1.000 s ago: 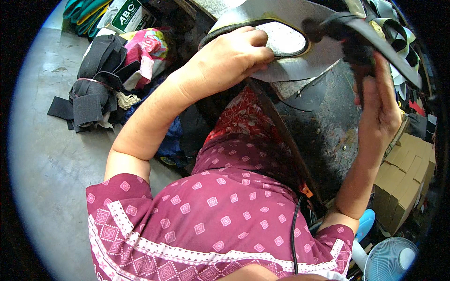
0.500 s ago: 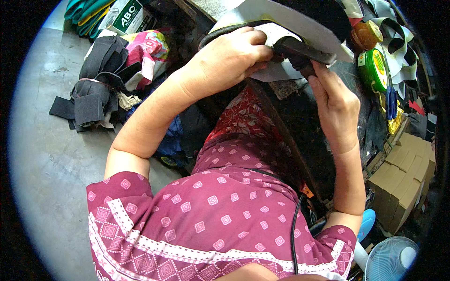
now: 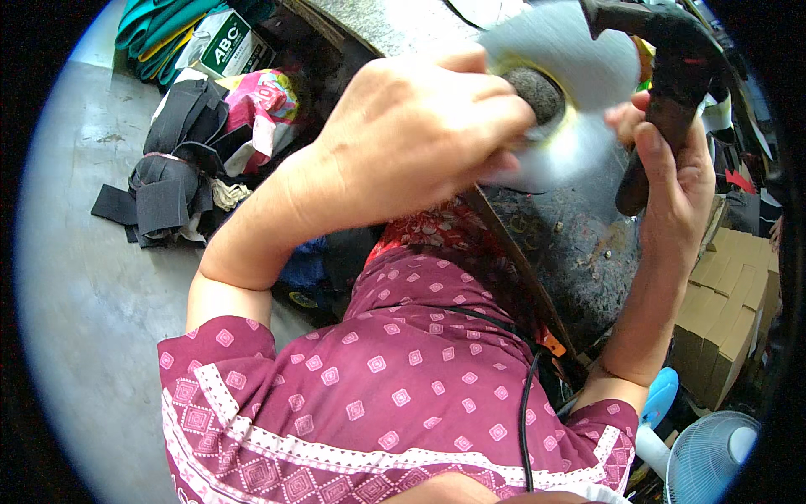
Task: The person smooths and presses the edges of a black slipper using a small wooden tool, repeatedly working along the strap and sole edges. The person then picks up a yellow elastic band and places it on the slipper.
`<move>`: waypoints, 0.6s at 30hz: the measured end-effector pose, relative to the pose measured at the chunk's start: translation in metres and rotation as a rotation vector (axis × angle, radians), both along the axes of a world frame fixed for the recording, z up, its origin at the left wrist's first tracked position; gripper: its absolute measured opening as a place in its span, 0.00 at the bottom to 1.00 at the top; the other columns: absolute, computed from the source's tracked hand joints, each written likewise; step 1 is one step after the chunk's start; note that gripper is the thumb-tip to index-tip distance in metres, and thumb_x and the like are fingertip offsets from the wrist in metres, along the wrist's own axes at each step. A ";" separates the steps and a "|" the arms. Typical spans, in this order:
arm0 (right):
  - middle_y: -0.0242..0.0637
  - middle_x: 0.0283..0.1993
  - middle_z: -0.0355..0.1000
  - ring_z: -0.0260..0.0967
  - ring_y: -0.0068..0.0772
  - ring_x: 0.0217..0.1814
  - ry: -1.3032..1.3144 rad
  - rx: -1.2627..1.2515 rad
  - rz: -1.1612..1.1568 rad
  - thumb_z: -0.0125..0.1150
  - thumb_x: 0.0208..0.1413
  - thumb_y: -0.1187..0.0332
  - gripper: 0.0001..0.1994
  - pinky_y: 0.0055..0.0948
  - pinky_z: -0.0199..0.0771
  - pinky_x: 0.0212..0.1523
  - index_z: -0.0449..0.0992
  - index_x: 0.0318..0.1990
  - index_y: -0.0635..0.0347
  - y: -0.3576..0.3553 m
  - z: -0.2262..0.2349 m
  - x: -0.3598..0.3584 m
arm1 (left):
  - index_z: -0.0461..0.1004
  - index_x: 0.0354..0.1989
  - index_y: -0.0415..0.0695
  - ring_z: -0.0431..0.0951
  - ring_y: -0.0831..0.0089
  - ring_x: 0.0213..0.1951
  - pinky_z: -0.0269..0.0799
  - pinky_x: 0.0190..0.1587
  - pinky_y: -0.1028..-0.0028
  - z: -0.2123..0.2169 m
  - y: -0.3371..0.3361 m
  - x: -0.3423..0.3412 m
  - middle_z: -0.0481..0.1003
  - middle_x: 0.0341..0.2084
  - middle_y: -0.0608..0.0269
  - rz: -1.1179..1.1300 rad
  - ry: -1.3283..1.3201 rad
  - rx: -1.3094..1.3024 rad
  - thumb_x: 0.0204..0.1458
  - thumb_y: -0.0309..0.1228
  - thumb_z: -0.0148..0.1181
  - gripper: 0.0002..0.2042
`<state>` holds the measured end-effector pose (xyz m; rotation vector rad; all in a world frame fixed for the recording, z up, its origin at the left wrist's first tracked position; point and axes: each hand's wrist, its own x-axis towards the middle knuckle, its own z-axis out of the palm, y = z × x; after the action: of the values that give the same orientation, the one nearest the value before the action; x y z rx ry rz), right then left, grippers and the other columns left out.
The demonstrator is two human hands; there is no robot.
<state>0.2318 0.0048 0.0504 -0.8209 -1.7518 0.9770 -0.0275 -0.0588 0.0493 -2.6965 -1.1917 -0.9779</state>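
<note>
My left hand (image 3: 428, 126) is closed at the edge of a pale grey piece (image 3: 579, 59), which is smeared by motion. A dark, rounded, rough-looking part (image 3: 537, 94) shows in its middle, with a yellowish edge around it. My right hand (image 3: 672, 160) is wrapped round the dark handle of a black hammer (image 3: 684, 67). The hammer's head is up, near the top of the view, and its handle end points down. It stands to the right of the pale piece. Below both hands lies the dark, stained worktop (image 3: 571, 252).
Left on the floor are bundled black strips (image 3: 164, 189), a pink bag (image 3: 260, 97), a green-and-white box (image 3: 227, 46) and folded green cloth (image 3: 159, 29). Cardboard boxes (image 3: 726, 294) and a fan (image 3: 714, 462) stand right. A black cable (image 3: 525, 412) runs down my front.
My right hand has moved right with the hammer, away from the pale piece, and the hammer has turned upright. The pale piece has turned in my left hand, which has shifted right and lower.
</note>
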 end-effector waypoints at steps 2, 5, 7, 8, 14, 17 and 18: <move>0.35 0.46 0.78 0.71 0.18 0.41 -0.057 0.001 0.074 0.60 0.62 0.68 0.14 0.17 0.68 0.42 0.73 0.53 0.65 -0.011 0.008 0.007 | 0.78 0.35 0.44 0.78 0.60 0.30 0.75 0.36 0.66 0.011 -0.006 0.011 0.76 0.27 0.63 -0.091 -0.109 0.046 0.43 0.36 0.74 0.14; 0.37 0.38 0.77 0.70 0.20 0.38 -0.132 -0.274 0.130 0.60 0.60 0.61 0.20 0.18 0.66 0.38 0.71 0.53 0.67 -0.042 0.020 0.022 | 0.79 0.33 0.43 0.78 0.61 0.29 0.74 0.35 0.67 0.026 -0.011 0.009 0.76 0.25 0.62 -0.154 -0.190 -0.003 0.41 0.36 0.76 0.15; 0.39 0.33 0.77 0.73 0.24 0.35 -0.075 -0.455 0.092 0.62 0.58 0.56 0.24 0.22 0.71 0.38 0.70 0.52 0.70 -0.061 0.031 0.030 | 0.79 0.34 0.42 0.79 0.60 0.30 0.73 0.34 0.67 0.031 -0.012 0.003 0.78 0.27 0.60 -0.283 -0.272 -0.215 0.44 0.36 0.75 0.14; 0.40 0.32 0.76 0.74 0.28 0.31 -0.061 -0.508 0.046 0.63 0.56 0.52 0.28 0.25 0.74 0.36 0.69 0.51 0.72 -0.068 0.038 0.034 | 0.80 0.37 0.39 0.80 0.58 0.32 0.74 0.36 0.68 0.033 -0.013 -0.002 0.79 0.28 0.57 -0.365 -0.262 -0.558 0.46 0.36 0.74 0.15; 0.33 0.34 0.71 0.70 0.24 0.31 -0.201 -0.752 0.118 0.80 0.31 0.48 0.42 0.22 0.70 0.34 0.71 0.49 0.71 -0.063 0.076 0.044 | 0.78 0.44 0.35 0.78 0.76 0.33 0.75 0.39 0.72 0.008 -0.010 0.015 0.81 0.29 0.58 -0.557 -0.597 -1.138 0.57 0.32 0.66 0.13; 0.30 0.36 0.69 0.67 0.22 0.35 -0.528 -0.554 0.177 0.81 0.29 0.57 0.38 0.22 0.67 0.37 0.71 0.50 0.67 -0.030 0.068 0.042 | 0.79 0.43 0.35 0.79 0.77 0.38 0.74 0.44 0.75 -0.011 0.001 0.024 0.81 0.34 0.58 -0.267 -0.616 -1.049 0.53 0.30 0.70 0.13; 0.30 0.35 0.68 0.66 0.23 0.36 -0.585 -0.427 0.170 0.80 0.31 0.60 0.36 0.23 0.66 0.38 0.71 0.50 0.65 -0.019 0.061 0.039 | 0.79 0.42 0.36 0.78 0.77 0.37 0.74 0.43 0.74 -0.018 0.007 0.026 0.80 0.32 0.59 -0.181 -0.560 -0.913 0.53 0.29 0.69 0.11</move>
<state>0.2705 -0.0143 0.1111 -1.3493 -2.1623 1.3466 -0.0014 -0.0513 0.0317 -3.3488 -1.8913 -1.6069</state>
